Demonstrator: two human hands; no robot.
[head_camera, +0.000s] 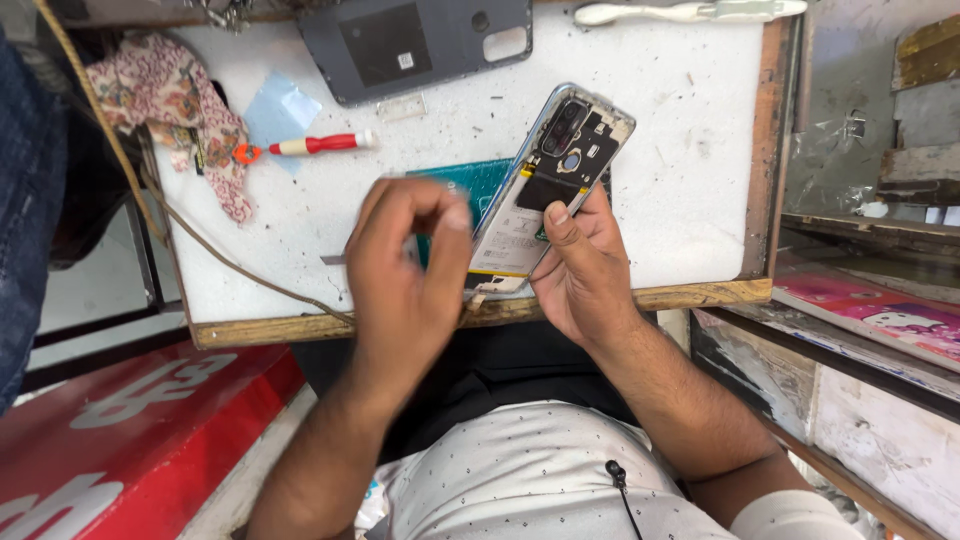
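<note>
Silver-framed and stripped of its back cover, an opened phone (545, 190) shows black shielding, camera module and pale battery, tilted toward one o'clock above the white worktable (680, 130). Right hand (585, 270) grips its lower end; left hand (405, 270) pinches fingertips together beside it, at nine o'clock.

opened phone (552, 185), back removed, tilted, held upright
</note>
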